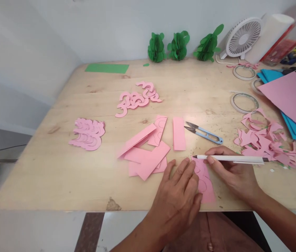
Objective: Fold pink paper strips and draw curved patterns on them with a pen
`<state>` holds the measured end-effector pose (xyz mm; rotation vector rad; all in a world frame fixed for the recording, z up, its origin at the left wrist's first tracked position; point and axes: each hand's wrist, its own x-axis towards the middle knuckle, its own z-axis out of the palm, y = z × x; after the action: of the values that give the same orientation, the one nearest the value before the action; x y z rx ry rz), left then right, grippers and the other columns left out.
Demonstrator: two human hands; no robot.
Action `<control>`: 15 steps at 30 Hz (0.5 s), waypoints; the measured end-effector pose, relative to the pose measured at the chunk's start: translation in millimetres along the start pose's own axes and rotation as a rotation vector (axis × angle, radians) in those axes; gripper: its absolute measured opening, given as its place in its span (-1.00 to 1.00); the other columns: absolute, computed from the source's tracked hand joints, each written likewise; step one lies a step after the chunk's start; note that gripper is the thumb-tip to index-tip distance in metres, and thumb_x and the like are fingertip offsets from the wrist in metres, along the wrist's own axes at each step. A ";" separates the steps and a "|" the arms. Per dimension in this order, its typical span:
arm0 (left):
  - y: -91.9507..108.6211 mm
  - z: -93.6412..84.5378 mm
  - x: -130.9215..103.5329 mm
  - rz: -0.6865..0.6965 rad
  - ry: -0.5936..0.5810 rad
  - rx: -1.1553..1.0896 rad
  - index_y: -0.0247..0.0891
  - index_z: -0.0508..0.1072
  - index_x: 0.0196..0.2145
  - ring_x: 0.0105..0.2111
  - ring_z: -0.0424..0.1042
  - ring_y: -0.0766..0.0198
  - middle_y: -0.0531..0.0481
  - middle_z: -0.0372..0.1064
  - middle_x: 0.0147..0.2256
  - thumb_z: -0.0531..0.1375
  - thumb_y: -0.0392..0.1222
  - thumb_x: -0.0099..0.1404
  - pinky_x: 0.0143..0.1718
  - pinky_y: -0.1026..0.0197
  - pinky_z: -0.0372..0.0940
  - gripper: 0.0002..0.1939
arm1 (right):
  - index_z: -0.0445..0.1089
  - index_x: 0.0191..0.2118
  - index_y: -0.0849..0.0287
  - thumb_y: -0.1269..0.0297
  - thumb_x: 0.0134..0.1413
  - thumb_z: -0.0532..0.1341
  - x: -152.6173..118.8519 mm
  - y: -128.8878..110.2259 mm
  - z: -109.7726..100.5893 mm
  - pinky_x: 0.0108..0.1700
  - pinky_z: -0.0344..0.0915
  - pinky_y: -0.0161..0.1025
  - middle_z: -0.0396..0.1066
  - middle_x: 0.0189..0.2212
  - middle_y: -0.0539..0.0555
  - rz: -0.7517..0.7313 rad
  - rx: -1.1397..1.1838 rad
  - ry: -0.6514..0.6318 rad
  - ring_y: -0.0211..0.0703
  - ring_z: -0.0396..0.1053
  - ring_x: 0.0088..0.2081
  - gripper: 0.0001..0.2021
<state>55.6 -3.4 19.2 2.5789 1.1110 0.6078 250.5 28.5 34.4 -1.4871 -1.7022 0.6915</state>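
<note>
A pink paper strip (208,189) with curved pen outlines lies near the table's front edge. My left hand (179,192) rests on its left side, fingers closed together; what is under the fingers is hidden. Between the thumb and fingers of my right hand (232,171) is a white pen (238,158), its dark tip at the top of the strip. Left of the strip lie folded pink papers (150,159), one marked with curves, and a separate pink rectangle (179,134). Blue-handled thread snips (205,134) lie just above my right hand.
Pink cutouts (87,134) and curved pieces (137,99) lie left; pink scraps (263,140), tape rolls (244,102) and coloured sheets (292,101) lie right. Green paper shapes (178,46), a green strip (106,68) and a fan (244,37) are at the back.
</note>
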 end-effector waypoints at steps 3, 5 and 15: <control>-0.1 0.6 0.0 -0.001 0.001 -0.004 -0.35 0.35 0.01 0.28 0.14 0.00 -0.20 0.29 0.19 0.06 -0.21 0.35 0.26 -0.19 0.07 -0.69 | 0.42 -0.29 0.07 0.25 0.20 0.18 -0.7 0.8 0.4 -0.43 0.37 -0.32 0.49 -0.42 -0.01 -0.009 -0.006 -0.026 -0.20 0.46 -0.40 -0.91; -0.1 0.7 -0.1 0.002 0.005 -0.004 -0.35 0.35 0.00 0.28 0.14 0.00 -0.22 0.29 0.18 0.06 -0.21 0.35 0.26 -0.20 0.07 -0.70 | 0.42 -0.28 0.07 0.26 0.20 0.18 -1.2 1.4 0.9 -0.42 0.37 -0.32 0.50 -0.41 -0.01 -0.011 -0.006 -0.036 -0.20 0.46 -0.39 -0.91; 0.3 -0.2 -0.5 -0.003 -0.012 -0.004 -0.34 0.35 -0.01 0.29 0.10 0.03 -0.19 0.26 0.21 0.06 -0.21 0.37 0.29 -0.17 0.00 -0.71 | 0.42 -0.29 0.09 0.27 0.21 0.16 -1.7 -2.3 1.2 -0.39 0.35 -0.36 0.49 -0.41 -0.01 0.029 0.002 -0.060 -0.24 0.44 -0.38 -0.90</control>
<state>55.3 -3.9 19.4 2.5736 1.1080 0.5929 248.2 26.5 35.2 -1.5065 -1.7276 0.7603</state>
